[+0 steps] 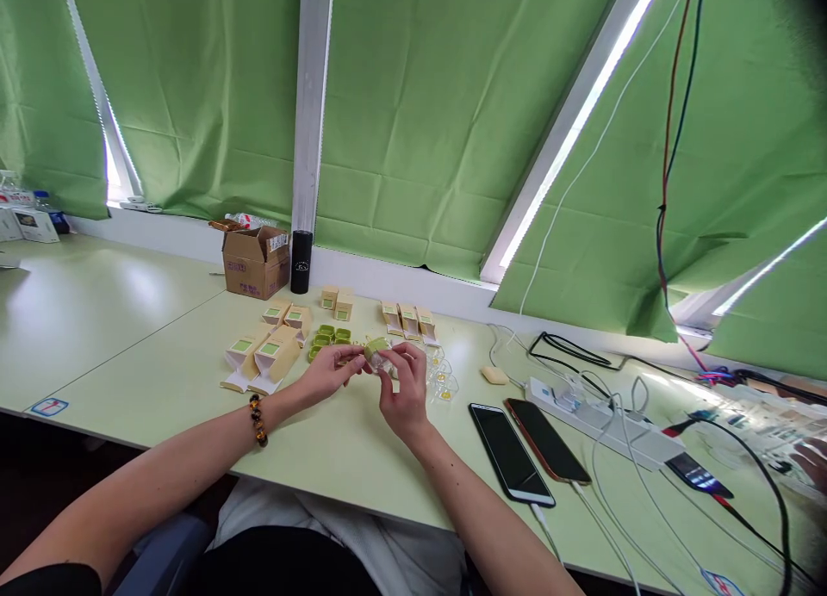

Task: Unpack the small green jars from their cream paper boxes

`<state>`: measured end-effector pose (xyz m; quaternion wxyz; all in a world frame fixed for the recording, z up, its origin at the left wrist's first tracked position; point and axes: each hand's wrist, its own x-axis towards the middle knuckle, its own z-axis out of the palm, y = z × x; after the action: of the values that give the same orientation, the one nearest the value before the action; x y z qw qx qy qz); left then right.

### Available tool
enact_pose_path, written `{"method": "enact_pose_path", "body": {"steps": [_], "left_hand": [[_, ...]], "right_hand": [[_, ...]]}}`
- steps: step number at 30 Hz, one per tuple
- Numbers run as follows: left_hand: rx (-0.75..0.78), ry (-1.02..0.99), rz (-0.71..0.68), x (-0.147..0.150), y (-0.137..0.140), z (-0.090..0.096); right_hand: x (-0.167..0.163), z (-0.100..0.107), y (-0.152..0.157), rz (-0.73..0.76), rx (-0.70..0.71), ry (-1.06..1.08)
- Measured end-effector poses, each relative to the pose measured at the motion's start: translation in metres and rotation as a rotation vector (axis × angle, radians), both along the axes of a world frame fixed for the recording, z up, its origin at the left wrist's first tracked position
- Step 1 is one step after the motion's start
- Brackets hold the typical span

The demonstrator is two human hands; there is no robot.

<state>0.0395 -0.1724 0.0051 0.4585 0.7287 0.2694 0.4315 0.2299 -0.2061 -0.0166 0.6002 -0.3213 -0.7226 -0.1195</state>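
A small green-and-clear plastic piece (376, 348) is held between my two hands above the table. My left hand (331, 369), with a beaded bracelet on its wrist, pinches the left side. From the right, my right hand (407, 388) grips it with thumb and fingers, partly hiding its clear part. Just behind my left hand sit several small green square cups (332, 333). Clear plastic cups (444, 382) with yellow spots lie right of my right hand. Open tan cartons (277, 355) with green labels stand to the left, and others (408, 322) stand behind.
Two phones (513, 454) lie at the right, beside a white power strip (600, 424) with tangled cables. A tan block (494, 375) rests nearby. Toward the window are a cardboard box (257, 264) and a black tumbler (301, 263). Another person's hand (812, 462) shows at the right edge.
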Motion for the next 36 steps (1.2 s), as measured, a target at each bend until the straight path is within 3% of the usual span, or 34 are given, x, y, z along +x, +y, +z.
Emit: {"method": "enact_pose_path", "body": {"steps": [3, 6, 12, 16, 21, 26, 32, 36], "left_hand": [[-0.146, -0.089, -0.161, 0.002, -0.004, 0.005], [-0.263, -0.157, -0.219, 0.002, -0.008, 0.007], [-0.370, -0.206, -0.274, 0.001, -0.005, 0.002], [-0.313, -0.204, -0.257, 0.001, 0.000, 0.000], [-0.185, -0.081, -0.151, -0.001, 0.008, -0.005], [-0.001, 0.176, -0.018, -0.006, 0.006, -0.006], [0.125, 0.280, 0.038, -0.005, 0.005, -0.005], [0.142, 0.297, 0.018, -0.004, 0.008, -0.007]], "right_hand": [[0.002, -0.003, 0.002, -0.034, 0.053, -0.152], [0.002, -0.003, 0.002, -0.037, 0.064, -0.233], [-0.002, 0.005, -0.001, 0.143, 0.075, -0.183], [-0.004, 0.008, -0.006, 0.176, 0.029, -0.009], [-0.001, 0.014, -0.007, 0.120, -0.166, 0.210], [0.004, 0.015, -0.003, 0.123, -0.327, 0.145], [0.000, 0.013, -0.001, 0.153, -0.305, -0.005], [-0.001, 0.008, 0.000, 0.161, -0.368, -0.017]]}}
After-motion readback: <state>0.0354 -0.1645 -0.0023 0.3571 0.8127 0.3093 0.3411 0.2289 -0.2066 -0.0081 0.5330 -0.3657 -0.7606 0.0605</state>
